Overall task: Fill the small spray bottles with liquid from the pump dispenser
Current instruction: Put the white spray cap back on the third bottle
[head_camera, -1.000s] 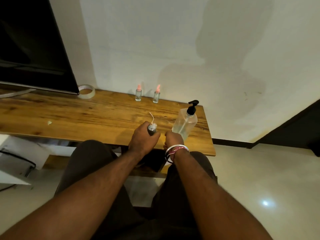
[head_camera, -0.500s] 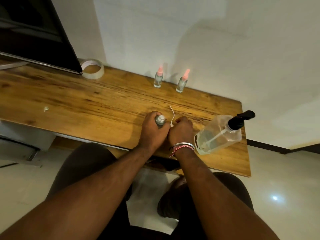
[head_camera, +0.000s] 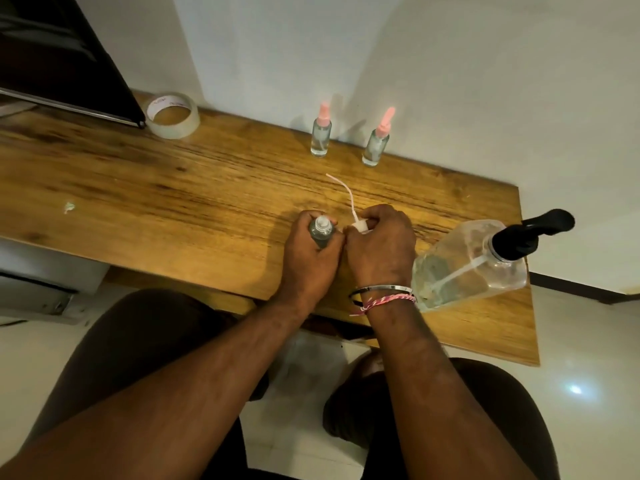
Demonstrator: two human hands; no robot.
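My left hand (head_camera: 308, 258) grips a small clear spray bottle (head_camera: 321, 231) with its neck uncapped, upright on the wooden table (head_camera: 173, 202). Right beside it, my right hand (head_camera: 379, 247) pinches the bottle's spray head (head_camera: 360, 226), whose thin white dip tube (head_camera: 341, 188) curves away over the table. The clear pump dispenser (head_camera: 474, 261) with a black pump top stands at the table's right end, just right of my right wrist. Two more small spray bottles, the left one (head_camera: 321, 133) and the right one (head_camera: 376, 142), both with pink caps, stand by the wall.
A roll of clear tape (head_camera: 172, 115) lies at the back left, next to a dark screen (head_camera: 59, 53). A small white scrap (head_camera: 68, 207) sits on the left part of the table. My knees are below the table's front edge, over a pale tiled floor.
The view has tilted down and moved closer to the table. My hands stay together on the small bottle and its spray head; the dip tube now points further back.
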